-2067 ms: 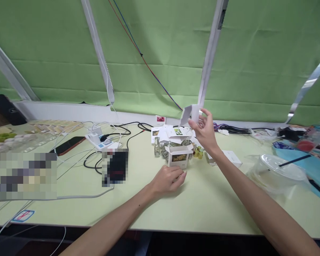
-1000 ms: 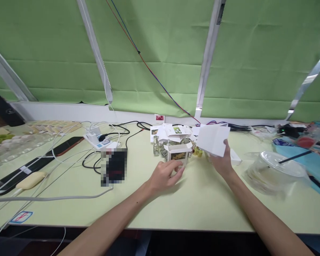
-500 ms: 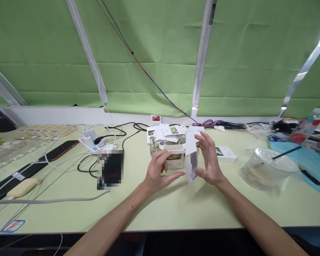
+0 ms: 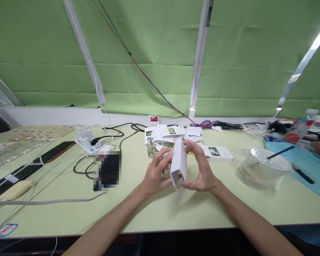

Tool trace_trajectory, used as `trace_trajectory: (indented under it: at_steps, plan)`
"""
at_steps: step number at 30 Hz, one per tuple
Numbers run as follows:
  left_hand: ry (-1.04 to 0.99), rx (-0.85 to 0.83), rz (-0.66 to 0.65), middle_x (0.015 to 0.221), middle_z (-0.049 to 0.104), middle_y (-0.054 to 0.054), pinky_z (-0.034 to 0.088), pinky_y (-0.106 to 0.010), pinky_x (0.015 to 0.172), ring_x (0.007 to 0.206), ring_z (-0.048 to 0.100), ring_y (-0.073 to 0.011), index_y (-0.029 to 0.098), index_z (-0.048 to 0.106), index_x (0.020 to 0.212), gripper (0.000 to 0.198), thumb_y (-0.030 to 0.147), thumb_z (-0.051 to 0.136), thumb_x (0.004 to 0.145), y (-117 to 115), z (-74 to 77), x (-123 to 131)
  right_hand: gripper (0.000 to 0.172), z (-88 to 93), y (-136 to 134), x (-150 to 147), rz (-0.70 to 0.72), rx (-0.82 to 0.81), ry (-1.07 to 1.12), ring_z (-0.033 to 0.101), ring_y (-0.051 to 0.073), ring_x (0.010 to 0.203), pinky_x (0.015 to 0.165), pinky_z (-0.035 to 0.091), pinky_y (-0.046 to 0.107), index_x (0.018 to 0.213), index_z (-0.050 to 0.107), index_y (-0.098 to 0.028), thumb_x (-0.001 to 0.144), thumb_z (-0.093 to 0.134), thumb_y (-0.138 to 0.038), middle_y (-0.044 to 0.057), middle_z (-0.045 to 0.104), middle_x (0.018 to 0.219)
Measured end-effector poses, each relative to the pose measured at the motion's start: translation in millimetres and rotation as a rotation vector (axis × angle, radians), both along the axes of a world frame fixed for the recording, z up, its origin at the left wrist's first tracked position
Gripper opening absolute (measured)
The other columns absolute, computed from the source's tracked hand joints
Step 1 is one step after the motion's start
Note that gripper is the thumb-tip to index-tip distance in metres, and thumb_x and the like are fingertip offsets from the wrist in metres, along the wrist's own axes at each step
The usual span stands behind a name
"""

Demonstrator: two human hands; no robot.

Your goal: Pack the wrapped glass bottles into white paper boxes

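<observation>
You're holding the white carton [image 4: 179, 160] right between your two hands over the desk [image 4: 197, 213], with neither side sitting clearly nearer. Your right hand [image 4: 202, 174] is gripping it, thumb pressing low, fingers reaching up to the far top edge; your left hand [image 4: 154, 177] is touching the opposite face (whether that grip is truly pinching, I can't tell). The carton's long axis seems to be running away from you, its open end facing your way, a flap hanging down

Apparent red 8 on blue-edged sticker [image 4: 5, 230]
</observation>
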State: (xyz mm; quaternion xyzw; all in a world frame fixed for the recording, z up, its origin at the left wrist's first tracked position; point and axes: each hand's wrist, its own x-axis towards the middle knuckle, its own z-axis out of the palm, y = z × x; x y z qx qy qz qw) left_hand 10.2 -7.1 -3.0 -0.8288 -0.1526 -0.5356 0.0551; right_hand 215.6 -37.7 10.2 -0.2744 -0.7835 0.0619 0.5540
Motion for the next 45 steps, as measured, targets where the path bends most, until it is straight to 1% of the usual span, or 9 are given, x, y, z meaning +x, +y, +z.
trace_trajectory:
  at_steps: [5,11,19,23,28,31,36,42,45]
  plan:
    - [-0.001,-0.020,-0.009,0.138,0.051,-0.019,0.060,-0.026,0.062,0.109,0.066,-0.0266,0.031,0.030,0.156,0.079,0.029,0.071,0.089,-1.9,0.5,1.0,0.102,3.2,-1.6,1.5,0.034,0.043,-0.003,0.055,0.036,0.125,0.100,0.051,0.053,0.157,0.024,-0.032,0.075,0.075,-0.063,0.014,0.048,0.147]
    - [-0.008,-0.007,0.006,0.139,0.049,-0.020,0.061,-0.029,0.065,0.121,0.061,-0.0324,0.030,0.027,0.157,0.089,0.029,0.076,0.083,-2.6,1.4,3.9,0.108,0.4,-2.0,4.2,0.045,0.057,-0.041,0.052,0.038,0.131,0.103,0.050,0.055,0.157,0.022,-0.031,0.071,0.080,-0.060,0.015,0.047,0.149]
    - [0.012,0.008,0.021,0.138,0.049,-0.020,0.060,-0.029,0.065,0.121,0.062,-0.0335,0.032,0.027,0.157,0.082,0.032,0.071,0.088,-2.3,3.4,3.9,0.105,0.9,-3.1,5.0,0.016,0.064,-0.058,0.050,0.038,0.134,0.106,0.048,0.056,0.156,0.023,-0.028,0.072,0.078,-0.058,0.016,0.045,0.149]
    - [0.014,0.031,0.026,0.137,0.049,-0.021,0.060,-0.030,0.066,0.119,0.062,-0.0328,0.030,0.028,0.157,0.078,0.033,0.069,0.090,-3.0,5.0,3.8,0.105,1.6,-2.6,4.7,0.006,0.094,-0.068,0.049,0.039,0.134,0.105,0.048,0.056,0.155,0.022,-0.025,0.072,0.078,-0.058,0.018,0.045,0.148]
    - [0.011,0.050,0.082,0.134,0.052,-0.019,0.062,-0.036,0.073,0.119,0.062,-0.0322,0.032,0.028,0.157,0.073,0.034,0.064,0.093,-3.7,7.4,2.6,0.101,3.3,-3.4,2.9,0.029,0.103,-0.047,0.046,0.039,0.136,0.110,0.044,0.057,0.156,0.024,-0.026,0.075,0.077,-0.055,0.016,0.044,0.149]
    - [0.001,0.070,0.087,0.133,0.051,-0.019,0.061,-0.038,0.077,0.120,0.062,-0.0322,0.030,0.029,0.156,0.070,0.033,0.061,0.095,-3.4,7.9,1.4,0.101,4.2,-3.8,2.3,0.046,0.108,-0.042,0.045,0.039,0.137,0.111,0.043,0.057,0.156,0.023,-0.027,0.075,0.077,-0.055,0.016,0.043,0.149]
    - [-0.015,0.055,0.091,0.133,0.051,-0.018,0.061,-0.042,0.080,0.119,0.062,-0.0322,0.030,0.031,0.156,0.070,0.031,0.063,0.093,-3.0,6.6,-0.1,0.101,5.2,-2.6,2.2,0.058,0.115,-0.041,0.043,0.038,0.139,0.113,0.040,0.058,0.156,0.023,-0.026,0.075,0.078,-0.053,0.016,0.042,0.149]
    - [-0.025,0.057,0.083,0.133,0.050,-0.018,0.061,-0.040,0.080,0.119,0.062,-0.0307,0.030,0.029,0.157,0.071,0.032,0.062,0.094,-3.0,7.2,-0.7,0.102,4.4,-1.8,2.3,0.041,0.100,-0.054,0.043,0.039,0.139,0.114,0.040,0.059,0.156,0.023,-0.026,0.074,0.078,-0.054,0.016,0.042,0.149]
    - [-0.029,0.064,0.089,0.133,0.050,-0.018,0.061,-0.042,0.083,0.119,0.062,-0.0306,0.030,0.029,0.157,0.071,0.029,0.062,0.094,-2.7,6.8,-0.5,0.102,4.0,-2.7,2.1,0.026,0.103,-0.057,0.044,0.039,0.139,0.113,0.041,0.059,0.156,0.023,-0.026,0.075,0.077,-0.055,0.016,0.043,0.149]
